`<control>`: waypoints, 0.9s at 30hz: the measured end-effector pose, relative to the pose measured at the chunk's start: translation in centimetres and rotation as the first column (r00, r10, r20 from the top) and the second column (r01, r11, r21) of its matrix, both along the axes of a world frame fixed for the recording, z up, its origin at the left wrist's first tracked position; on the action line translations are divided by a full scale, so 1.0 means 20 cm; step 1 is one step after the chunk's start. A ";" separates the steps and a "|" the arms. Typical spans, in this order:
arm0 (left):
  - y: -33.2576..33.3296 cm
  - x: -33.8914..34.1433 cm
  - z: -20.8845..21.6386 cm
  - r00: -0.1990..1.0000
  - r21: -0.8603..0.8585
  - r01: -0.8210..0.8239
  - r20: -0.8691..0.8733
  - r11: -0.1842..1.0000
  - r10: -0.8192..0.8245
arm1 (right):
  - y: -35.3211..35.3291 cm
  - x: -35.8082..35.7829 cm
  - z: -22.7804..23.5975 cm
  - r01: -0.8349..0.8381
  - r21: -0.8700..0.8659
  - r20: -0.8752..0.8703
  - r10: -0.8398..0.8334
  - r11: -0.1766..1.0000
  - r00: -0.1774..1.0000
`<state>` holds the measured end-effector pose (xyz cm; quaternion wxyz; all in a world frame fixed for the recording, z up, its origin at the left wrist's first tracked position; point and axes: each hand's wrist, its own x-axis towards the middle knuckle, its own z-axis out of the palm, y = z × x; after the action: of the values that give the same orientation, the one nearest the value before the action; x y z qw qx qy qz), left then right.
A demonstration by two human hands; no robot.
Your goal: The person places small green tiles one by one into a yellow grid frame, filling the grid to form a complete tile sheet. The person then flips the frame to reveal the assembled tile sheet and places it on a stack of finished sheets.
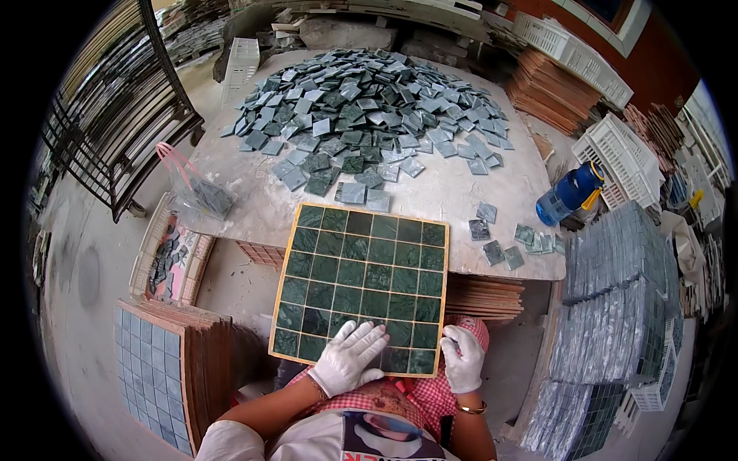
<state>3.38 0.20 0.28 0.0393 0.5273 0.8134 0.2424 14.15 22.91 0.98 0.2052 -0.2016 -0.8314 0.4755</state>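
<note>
A square yellow-edged frame (448, 269) lies at the near edge of the table, tilted toward me and overhanging it. Rows of dark green square tiles (333, 246) fill its grid. My left hand (347, 359), in a white glove, rests flat with fingers stretched over the tiles of the lower rows. Close beside the frame's lower right edge is my right hand (463, 361), also gloved in white. Its fingers are curled together; what they hold, if anything, is hidden. Just beyond the frame lie a few loose grey-green tiles (377, 200).
A big heap of tiles (361, 100) covers the table's far half. At right stand a blue bottle (567, 196), scattered tiles (493, 252) and stacked wrapped tile sheets (615, 292). Left are a clear bag (206, 196), a crate (147, 250) and stacked tile-filled frames (154, 369).
</note>
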 end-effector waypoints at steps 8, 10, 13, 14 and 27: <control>-0.06 -0.10 0.01 0.980 -0.052 -0.187 -0.071 0.981 0.183 | -0.14 -0.23 0.05 -0.412 0.488 0.312 0.287 0.769 0.906; -0.06 -0.10 0.01 0.979 -0.051 -0.198 -0.051 0.979 0.196 | -0.15 -0.25 0.06 -0.434 0.485 0.378 0.266 0.759 0.887; -0.06 -0.11 0.01 0.979 -0.040 -0.203 -0.026 0.978 0.202 | -0.16 -0.28 0.07 -0.442 0.440 0.402 0.269 0.782 0.875; -0.06 -0.11 0.02 0.979 -0.029 -0.202 -0.020 0.979 0.201 | -0.16 -0.28 0.08 -0.442 0.440 0.407 0.265 0.782 0.874; -0.08 -0.12 0.03 0.981 0.014 -0.195 0.018 0.981 0.195 | -0.10 -0.36 0.15 -0.594 0.254 0.487 0.429 0.764 0.760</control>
<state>0.99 -1.32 0.82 0.0179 0.4431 0.8589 0.2561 6.90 20.94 3.98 -0.0745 -0.0089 -0.9556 0.2849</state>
